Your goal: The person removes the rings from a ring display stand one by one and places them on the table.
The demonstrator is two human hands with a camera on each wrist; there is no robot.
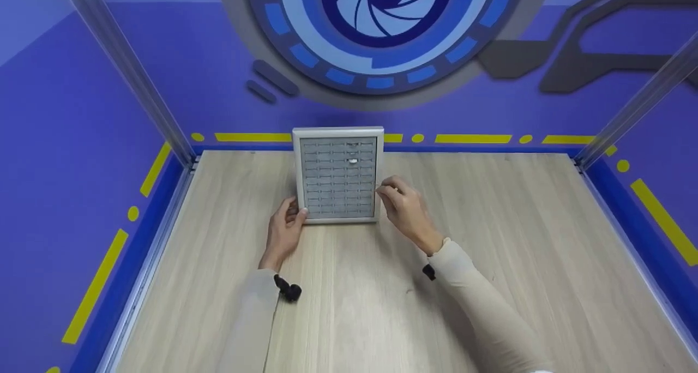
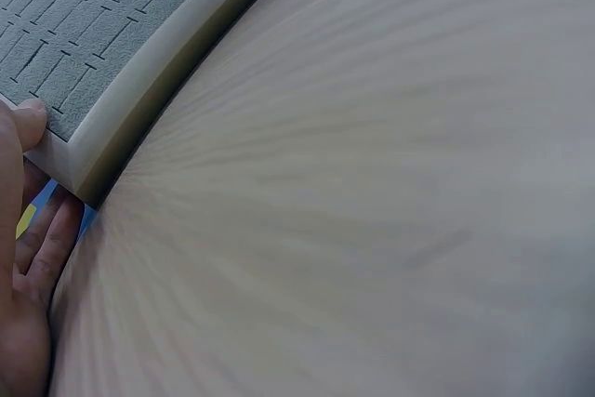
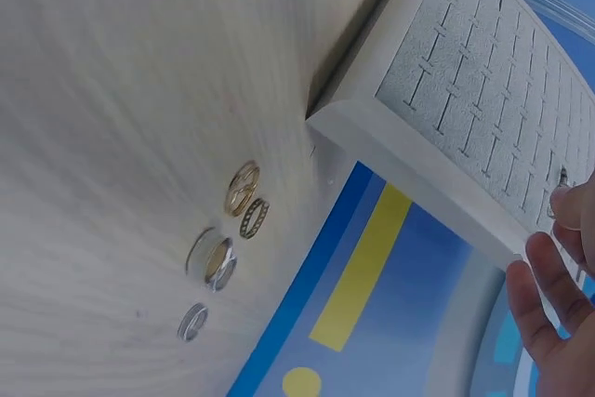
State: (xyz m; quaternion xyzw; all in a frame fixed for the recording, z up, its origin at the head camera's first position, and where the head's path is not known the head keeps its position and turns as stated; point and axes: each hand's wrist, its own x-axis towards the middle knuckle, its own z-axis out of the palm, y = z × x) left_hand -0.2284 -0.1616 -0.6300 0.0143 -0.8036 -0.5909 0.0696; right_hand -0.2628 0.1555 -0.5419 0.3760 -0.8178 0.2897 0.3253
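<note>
A ring display tray (image 1: pixel 338 187) with a pale frame and grey slotted padding leans upright near the back of the table. Its lower left corner sits in my left hand (image 1: pixel 283 234), thumb over the front of the frame and fingers behind, as the left wrist view also shows. My right hand (image 1: pixel 404 209) is at the tray's right edge, thumb and forefinger pinching a small ring (image 3: pixel 563 178) close to the slots. Near the top of the padding, a silver ring (image 1: pixel 353 161) sits in a slot, with further rings above it.
In the right wrist view, several loose rings lie on the table beside the tray, among them a gold ring (image 3: pixel 242 189) and a small silver ring (image 3: pixel 192 322). A blue patterned wall (image 1: pixel 469 111) rises behind the wooden table (image 1: pixel 349 296).
</note>
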